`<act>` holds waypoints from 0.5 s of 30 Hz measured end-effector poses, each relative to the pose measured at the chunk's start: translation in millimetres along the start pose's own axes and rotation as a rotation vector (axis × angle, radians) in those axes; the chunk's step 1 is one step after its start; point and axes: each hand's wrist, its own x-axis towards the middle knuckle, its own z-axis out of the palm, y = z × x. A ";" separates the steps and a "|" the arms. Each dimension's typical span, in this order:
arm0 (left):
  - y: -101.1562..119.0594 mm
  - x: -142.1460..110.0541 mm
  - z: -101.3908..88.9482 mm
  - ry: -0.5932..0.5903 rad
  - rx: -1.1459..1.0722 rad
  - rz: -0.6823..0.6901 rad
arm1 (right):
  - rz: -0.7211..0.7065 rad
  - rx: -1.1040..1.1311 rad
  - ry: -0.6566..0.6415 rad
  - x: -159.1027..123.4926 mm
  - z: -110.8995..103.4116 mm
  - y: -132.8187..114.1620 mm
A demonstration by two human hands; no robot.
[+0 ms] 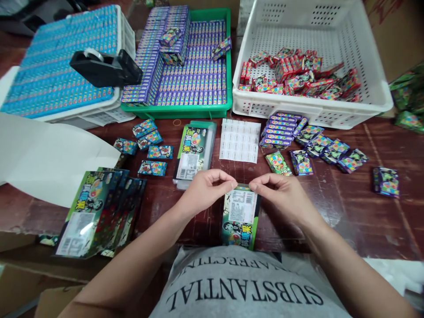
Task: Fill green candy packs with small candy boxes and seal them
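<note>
**Pinching a glossy package [237, 216] at a dark red tabletop [338, 194]**

The flat, rectangular package, printed in green and black with a white label, is gripped near its far corners by the left hand [212, 187] and the right hand [280, 190], thumb against forefinger on each side, at the tabletop's near side. The forearms are angled inward, and the other fingers are curled. Just beyond, a similar printed pack [192, 150] is laid on clear plastic, beside a white sticker sheet [240, 139]. Small blue boxes [152, 168] are scattered to the left, small purple boxes [318, 145] to the right. Farther off, a smooth green crate [179, 110] is lined with tight purple rows, and red boxes [291, 70] are heaped in a perforated white basket [314, 26]. At far left, a black tape dispenser [102, 70] is seen over packed light-blue boxes [62, 62].
</note>
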 end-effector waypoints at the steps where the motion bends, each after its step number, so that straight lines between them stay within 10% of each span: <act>1: -1.2 -1.0 -1.3 -0.033 -0.007 -0.014 | -0.020 -0.012 -0.037 -1.1 -3.9 0.9; 7: -10.6 4.2 -3.4 -0.096 0.024 0.058 | -0.299 -0.338 -0.234 30.8 -30.4 -5.9; 15: -2.2 50.0 -2.3 -0.255 0.409 0.235 | -0.275 -1.325 0.044 188.2 -11.3 -59.3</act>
